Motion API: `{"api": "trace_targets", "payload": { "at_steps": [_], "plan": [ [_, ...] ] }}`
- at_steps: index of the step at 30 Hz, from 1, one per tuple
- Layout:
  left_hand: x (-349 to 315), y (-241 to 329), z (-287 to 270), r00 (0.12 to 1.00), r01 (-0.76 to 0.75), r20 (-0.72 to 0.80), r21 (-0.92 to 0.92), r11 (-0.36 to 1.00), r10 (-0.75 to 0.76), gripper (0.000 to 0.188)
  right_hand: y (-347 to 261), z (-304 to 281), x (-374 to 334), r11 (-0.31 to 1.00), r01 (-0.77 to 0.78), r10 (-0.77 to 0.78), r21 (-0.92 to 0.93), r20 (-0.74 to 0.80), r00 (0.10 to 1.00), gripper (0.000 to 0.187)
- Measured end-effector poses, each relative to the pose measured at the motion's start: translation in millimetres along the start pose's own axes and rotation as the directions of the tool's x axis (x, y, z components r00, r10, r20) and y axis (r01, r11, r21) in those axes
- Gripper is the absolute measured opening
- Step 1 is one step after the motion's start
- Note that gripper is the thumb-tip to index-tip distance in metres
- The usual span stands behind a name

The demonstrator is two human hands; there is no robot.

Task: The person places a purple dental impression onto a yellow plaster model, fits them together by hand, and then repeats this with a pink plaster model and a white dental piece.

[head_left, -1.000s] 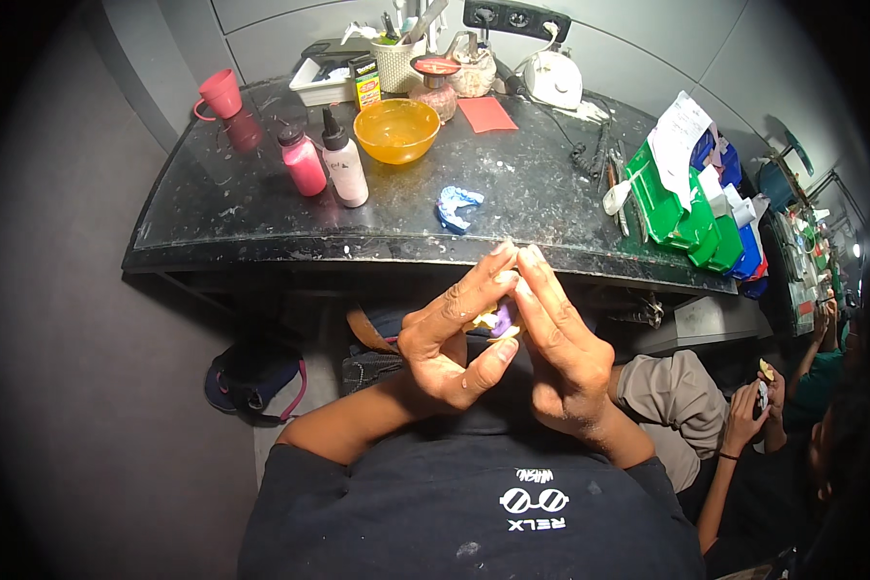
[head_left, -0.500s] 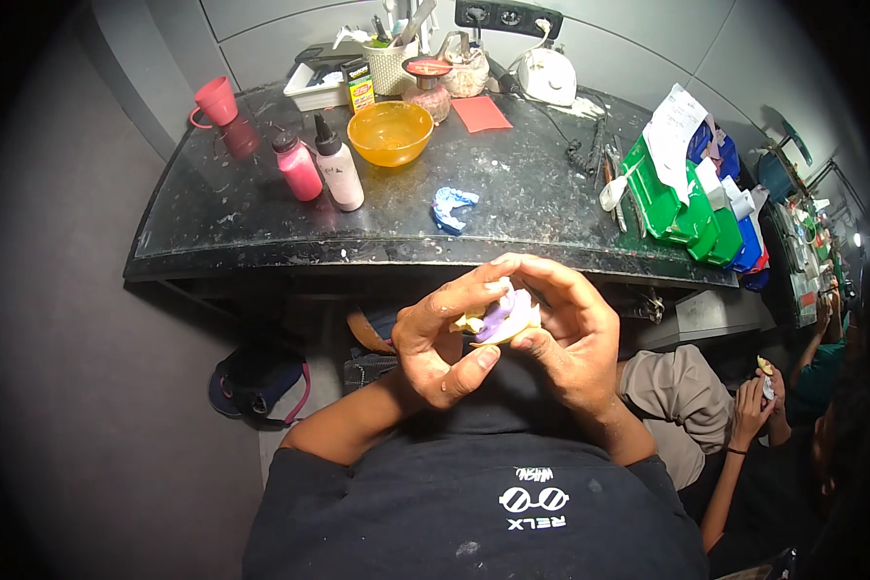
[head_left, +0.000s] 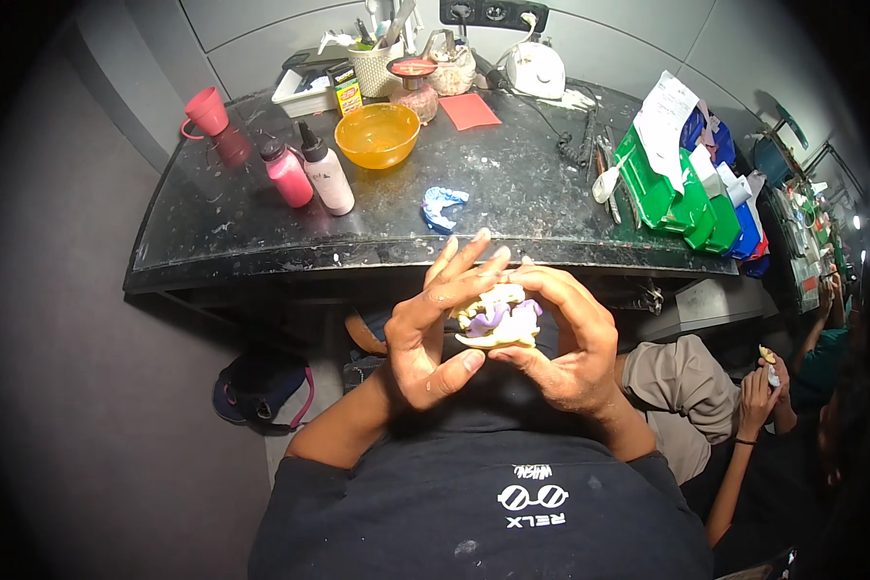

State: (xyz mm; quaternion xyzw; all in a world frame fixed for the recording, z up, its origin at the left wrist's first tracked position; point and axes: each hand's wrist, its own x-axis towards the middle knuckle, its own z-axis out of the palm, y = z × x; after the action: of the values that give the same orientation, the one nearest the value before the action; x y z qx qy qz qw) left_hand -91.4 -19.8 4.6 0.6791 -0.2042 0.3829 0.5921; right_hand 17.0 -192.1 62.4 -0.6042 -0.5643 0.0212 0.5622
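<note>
Cream-and-purple in the head view, the model (head_left: pixel 501 324) sits between both hands, pinched by the right hand (head_left: pixel 580 338), its thumb beneath and fingers above. The left hand (head_left: pixel 419 338) curves around the other side, thumb and fingers apart; whether it grips is unclear. Beyond the grip, a blue horseshoe-shaped piece (head_left: pixel 433 212) rests on the dark bench (head_left: pixel 541 174).
</note>
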Motion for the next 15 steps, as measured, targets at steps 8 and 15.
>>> {"api": "trace_targets", "payload": {
  "at_steps": [8, 15],
  "plan": [
    [12.5, 8.3, -0.1, 0.99, -0.142, 0.048, 0.37, 0.918, 0.134, 0.071, 6.5, 3.1, -2.8, 0.939, 0.17, -0.18, -0.297, -0.005, 0.984, 0.056],
    [8.2, 8.6, 1.6, 0.998, -0.068, 0.006, 0.361, 0.93, 0.07, 0.061, 13.7, 5.7, -5.1, 0.935, 0.212, -0.218, -0.285, 0.009, 0.976, 0.058]
  ]
}}
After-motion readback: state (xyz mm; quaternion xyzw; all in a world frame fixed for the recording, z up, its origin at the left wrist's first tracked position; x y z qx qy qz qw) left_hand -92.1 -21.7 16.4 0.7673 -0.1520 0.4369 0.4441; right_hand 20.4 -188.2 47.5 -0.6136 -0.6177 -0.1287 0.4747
